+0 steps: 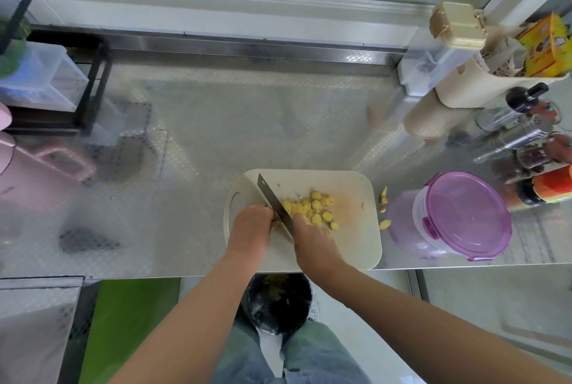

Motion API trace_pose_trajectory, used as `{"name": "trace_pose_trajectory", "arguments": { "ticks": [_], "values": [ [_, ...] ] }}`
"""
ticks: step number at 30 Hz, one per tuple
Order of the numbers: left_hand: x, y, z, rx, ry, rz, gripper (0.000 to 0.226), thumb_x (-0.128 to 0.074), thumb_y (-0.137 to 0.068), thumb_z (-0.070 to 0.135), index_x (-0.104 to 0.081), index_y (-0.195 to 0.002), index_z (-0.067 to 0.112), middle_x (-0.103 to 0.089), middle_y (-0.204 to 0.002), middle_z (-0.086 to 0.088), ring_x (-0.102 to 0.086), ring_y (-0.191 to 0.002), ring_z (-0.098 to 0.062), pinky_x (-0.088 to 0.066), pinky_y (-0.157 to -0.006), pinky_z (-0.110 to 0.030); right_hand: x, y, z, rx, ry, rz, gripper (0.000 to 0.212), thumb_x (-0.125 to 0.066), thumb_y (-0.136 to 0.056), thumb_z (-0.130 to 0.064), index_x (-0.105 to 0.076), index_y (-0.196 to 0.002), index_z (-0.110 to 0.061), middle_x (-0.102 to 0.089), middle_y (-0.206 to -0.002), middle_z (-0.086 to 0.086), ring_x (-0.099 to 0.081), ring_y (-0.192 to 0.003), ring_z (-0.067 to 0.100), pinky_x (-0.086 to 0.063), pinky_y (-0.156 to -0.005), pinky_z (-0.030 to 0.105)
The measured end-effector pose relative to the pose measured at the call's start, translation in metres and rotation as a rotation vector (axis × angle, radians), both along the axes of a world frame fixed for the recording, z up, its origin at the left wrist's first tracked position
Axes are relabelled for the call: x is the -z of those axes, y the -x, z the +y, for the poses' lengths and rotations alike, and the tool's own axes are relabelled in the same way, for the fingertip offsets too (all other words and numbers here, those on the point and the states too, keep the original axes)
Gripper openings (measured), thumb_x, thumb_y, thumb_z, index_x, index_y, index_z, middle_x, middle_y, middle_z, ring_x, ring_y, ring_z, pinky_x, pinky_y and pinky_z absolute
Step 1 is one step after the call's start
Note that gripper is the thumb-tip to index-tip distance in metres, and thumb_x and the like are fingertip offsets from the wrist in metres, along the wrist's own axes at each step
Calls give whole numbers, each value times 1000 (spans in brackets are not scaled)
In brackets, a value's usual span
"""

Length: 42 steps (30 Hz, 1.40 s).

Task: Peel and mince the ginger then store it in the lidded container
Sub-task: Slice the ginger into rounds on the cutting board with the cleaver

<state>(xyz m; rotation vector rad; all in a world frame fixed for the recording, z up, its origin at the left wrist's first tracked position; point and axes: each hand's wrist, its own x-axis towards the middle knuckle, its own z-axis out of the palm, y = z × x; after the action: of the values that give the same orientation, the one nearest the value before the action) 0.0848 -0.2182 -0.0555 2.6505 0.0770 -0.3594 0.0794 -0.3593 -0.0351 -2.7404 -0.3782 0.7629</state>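
Nearest us are the person's legs in jeans (309,362). Btwn them & the counter edge a black bin (278,306) stands on the floor w/ yellowish scraps inside, and a green mat (130,321) lies to its left. Both forearms reach up onto the counter (185,136), which is steel w/ a dimpled pattern. The cutting board (359,247), cream, sits at the near edge w/ its handle hole on the left. We see the left hand (252,224) knuckles-up on the board, fingers curled under & pressed against the blade's left face. What's under them is hidden, so we can't tell if it pinches a piece. The right hand (311,236) is wrapped round the handle of the knife (270,198); the handle is hidden in the fist, and the blade runs up-left from it across the board. The ginger (314,209) is peeled yellow rounds in a loose heap on the board just right of the blade, some touching it. It's sliced, not yet minced. A few pale offcuts (384,224) lie on the counter just off the board's right edge. Beside those is the lidded container (464,216), a clear tub w/ its purple clip lid on. Behind it, far right, are spice jars (526,136) in a cluster, a cream caddy (464,86) stuffed w/ packets, and further back a small beige box (456,26). Far left are a pink jug (46,167) & a black rack (94,86) w/ clear tubs.
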Motion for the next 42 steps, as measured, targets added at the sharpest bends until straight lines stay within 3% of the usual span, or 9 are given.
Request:
{"name": "trace_pose_trajectory", "arguments": {
  "ticks": [5, 8, 13, 17, 22, 26, 29, 35, 42],
  "values": [
    [0, 2, 3, -8, 56, -23, 19, -57, -93, 17, -74, -96, 9, -67, -94, -9, -60, -89, -27, -47, -74, -35, -1, -11, 15, -15, 31, -9, 28, -38, -91, 4, -34, -112, -13, -44, -75, 3, -45, -67, 28, -33, -55, 36],
    [-1, 5, 3, -32, 98, -75, 15, -59, -91, 12, -74, -91, 7, -67, -88, -10, -61, -82, -28, -47, -69, -37, -3, -20, 22, 22, 13, 9, 20, -38, -92, 1, -30, -101, -14, -46, -75, 6, -47, -66, 29, -31, -49, 34],
    [4, 10, 5, -83, 112, -103, 5, -68, -86, 14, -66, -84, 9, -65, -78, -7, -61, -72, -25, -49, -65, -40, -3, -34, 15, 189, -73, 28, 10, -41, -99, -13, -35, -106, -11, -58, -88, 14, -58, -77, 34, -41, -56, 38],
    [2, 11, 4, -105, 131, -103, 7, -69, -86, 16, -70, -89, 10, -66, -82, -7, -60, -75, -22, -47, -68, -31, -13, -35, 2, 123, -191, 14, 8, -42, -97, -14, -34, -98, -12, -56, -78, 14, -56, -65, 34, -48, -55, 46],
    [0, 11, 2, -134, 127, -88, 6, -70, -84, 11, -73, -85, 6, -64, -80, -11, -60, -75, -27, -42, -65, -31, -19, -28, 1, 9, -147, -13, 15, -42, -97, -13, -28, -92, -17, -46, -70, 7, -47, -59, 31, -46, -55, 43],
    [1, 11, 2, -146, 126, -89, 7, -69, -85, 10, -74, -84, 6, -65, -80, -11, -60, -76, -28, -41, -65, -30, -20, -22, 2, -16, -75, -6, 12, -39, -96, -10, -31, -101, -16, -40, -67, 0, -37, -54, 23, -43, -56, 39],
    [3, 10, 2, -145, 129, -78, 10, -67, -87, 13, -74, -86, 6, -65, -82, -10, -59, -78, -26, -42, -67, -30, -23, -21, 3, -14, -61, 0, 21, -38, -96, -7, -36, -117, -10, -45, -75, 5, -45, -64, 29, -35, -53, 34],
    [4, 7, 3, -110, 114, -70, 12, -65, -87, 10, -74, -83, 4, -66, -83, -12, -61, -79, -30, -48, -69, -37, -25, -14, 2, -49, 18, 6, 31, -39, -95, -3, -33, -124, -11, -60, -90, 13, -60, -82, 35, -36, -59, 35],
    [2, 6, 1, -49, 89, -83, 15, -60, -89, 8, -75, -87, 5, -68, -86, -12, -62, -82, -30, -49, -71, -40, -19, -19, 19, -1, 17, -2, 22, -39, -91, 3, -33, -104, -15, -47, -75, 5, -48, -66, 30, -32, -50, 33]
  ]
}}
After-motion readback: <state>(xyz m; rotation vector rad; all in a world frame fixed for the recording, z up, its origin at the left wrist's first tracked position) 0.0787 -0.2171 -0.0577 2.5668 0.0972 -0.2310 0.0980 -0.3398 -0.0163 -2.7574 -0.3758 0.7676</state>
